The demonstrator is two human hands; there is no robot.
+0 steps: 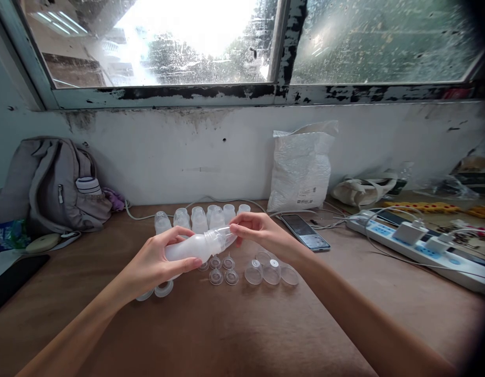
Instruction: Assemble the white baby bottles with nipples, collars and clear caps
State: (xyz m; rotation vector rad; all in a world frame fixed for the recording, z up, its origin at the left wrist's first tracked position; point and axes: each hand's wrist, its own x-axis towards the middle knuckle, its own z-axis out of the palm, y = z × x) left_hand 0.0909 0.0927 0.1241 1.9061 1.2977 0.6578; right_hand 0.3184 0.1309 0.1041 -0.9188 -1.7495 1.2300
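Note:
My left hand (pixel 156 260) is wrapped round a milky white baby bottle (pixel 189 248), which lies tilted with its top toward the right. The fingers of my right hand (pixel 253 230) pinch the tip of the clear cap (pixel 223 238) at the bottle's top end. Whether the cap sits fully on the collar, I cannot tell. Below the bottle lie several clear round nipples (pixel 216 276) on the table. Beside them are several clear domed caps (pixel 272 272). White rings (pixel 164 289) show partly under my left wrist. Behind my hands stand several translucent bottles (pixel 199 220) in a row.
A grey backpack (pixel 50 178) leans at the left wall. At the back stands a white padded bag (pixel 301 167), near a phone (pixel 305 233). A power strip (pixel 419 248) with chargers and cables lies at right. A black flat object (pixel 17 283) rests at the left edge.

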